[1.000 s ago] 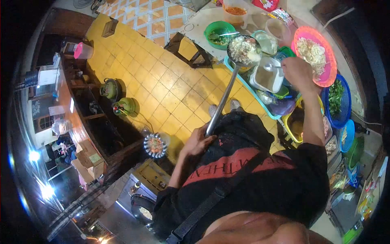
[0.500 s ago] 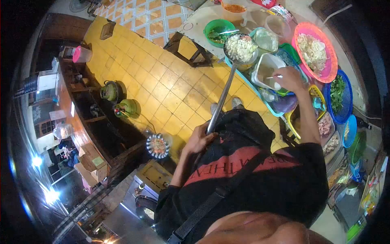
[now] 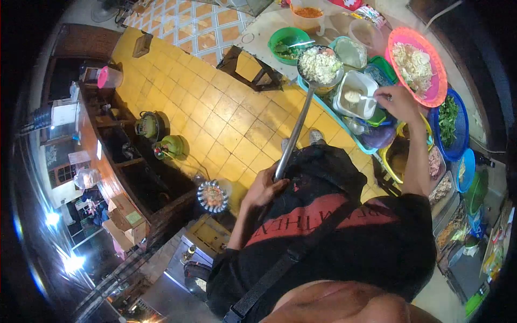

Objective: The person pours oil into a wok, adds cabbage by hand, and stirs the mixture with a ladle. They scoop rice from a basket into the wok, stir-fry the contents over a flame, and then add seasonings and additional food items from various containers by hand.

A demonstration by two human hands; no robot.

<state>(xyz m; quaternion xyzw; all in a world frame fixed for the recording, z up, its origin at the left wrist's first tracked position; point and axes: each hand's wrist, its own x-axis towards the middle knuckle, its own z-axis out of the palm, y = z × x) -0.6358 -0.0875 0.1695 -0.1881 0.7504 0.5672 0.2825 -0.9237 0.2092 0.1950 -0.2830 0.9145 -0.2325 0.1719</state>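
Observation:
My left hand is wrapped round the long metal handle of a ladle-like pan. Pale chopped food fills the pan, which is held over the near edge of the table. In my right hand is the handle of a small white spoon. The spoon's bowl is inside a white square container, over greyish contents that I cannot make out. Just beyond the container lies a pink-orange basket of pale shredded food.
A green bowl with greens and a tub of red sauce stand beyond the pan. Right of my arm are a blue basket of leaves and several food trays. Green gas cylinders and a striped bowl are at the left.
My right hand has moved slightly, and the spoon's bowl has shifted left and up within the white container. The pan and my left hand have stayed nearly in place.

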